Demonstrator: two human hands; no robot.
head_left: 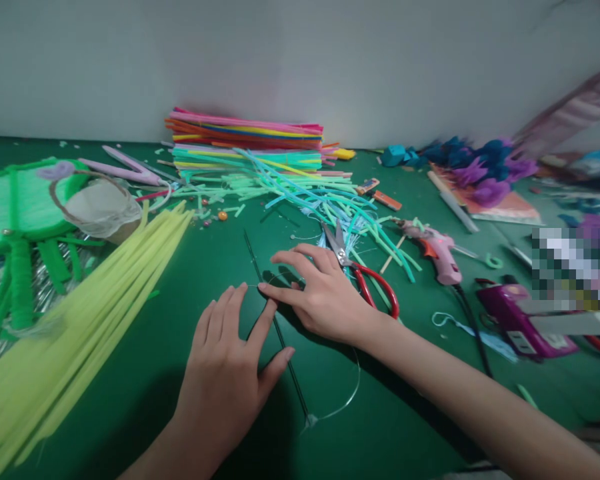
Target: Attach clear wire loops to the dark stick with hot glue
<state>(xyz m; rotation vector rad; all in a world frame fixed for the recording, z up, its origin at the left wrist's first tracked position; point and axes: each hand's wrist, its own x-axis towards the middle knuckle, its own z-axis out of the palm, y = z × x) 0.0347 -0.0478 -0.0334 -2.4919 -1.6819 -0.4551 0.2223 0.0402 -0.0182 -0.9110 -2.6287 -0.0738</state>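
Note:
My left hand (pixel 227 370) lies flat on the green table (pixel 180 313), fingers apart, with its index finger pressing on a thin dark wire rod (pixel 260 277) that runs from the far middle toward me. My right hand (pixel 320 290) rests palm down just right of it, its fingertips meeting the rod near the left index finger. A thin clear thread (pixel 343 400) curls from under my right forearm to the rod's near end. Whether either hand pinches the thread or rod I cannot tell.
Red-handled scissors (pixel 365 277) lie right behind my right hand. A pink glue gun (pixel 440 253) sits to the right. A bundle of yellow pipe cleaners (pixel 80 333) fans out at left, a stack of coloured ones (pixel 247 143) at the back. A purple device (pixel 523 320) sits far right.

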